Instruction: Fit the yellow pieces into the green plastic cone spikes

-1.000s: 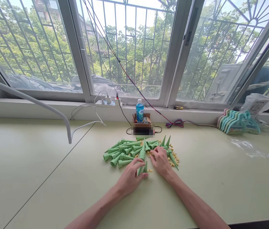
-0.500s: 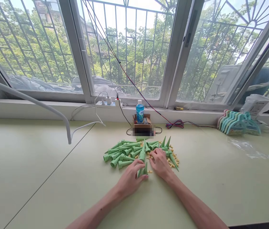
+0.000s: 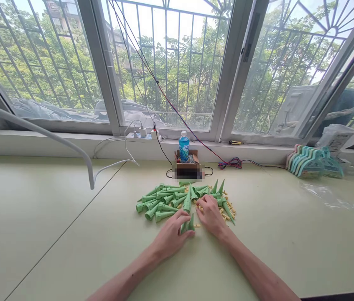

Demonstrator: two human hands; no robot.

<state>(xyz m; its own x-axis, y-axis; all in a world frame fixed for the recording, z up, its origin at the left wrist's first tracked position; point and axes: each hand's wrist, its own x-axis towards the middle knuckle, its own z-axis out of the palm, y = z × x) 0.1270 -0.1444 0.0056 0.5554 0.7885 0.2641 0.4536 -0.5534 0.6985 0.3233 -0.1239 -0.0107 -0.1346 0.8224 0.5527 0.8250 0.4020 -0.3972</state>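
Observation:
My left hand [image 3: 173,232] is curled around green plastic spikes [image 3: 191,222] that stand tip-up on the table. A yellow peg-like piece [image 3: 197,225] juts out to the right of them. Just across from it, my right hand [image 3: 211,214] has its thumb and fingertips closed on a small yellow piece [image 3: 197,206], partly hidden by the fingers. Beyond the hands lies a pile of hollow green spikes [image 3: 161,203]. One larger green spike [image 3: 187,200] points upward between the hands. Small yellow pieces [image 3: 225,214] are scattered right of my right hand.
A small cardboard box [image 3: 192,155] with a blue bottle [image 3: 184,147] stands behind the pile. A white curved arm [image 3: 70,142] reaches in from the left. Toward the right are coiled wires [image 3: 231,163], teal hangers [image 3: 308,162] and clear plastic film [image 3: 329,196].
Both hands stay almost in place, with only slight finger movement. At the far right edge, a teal item on the table has gone from view.

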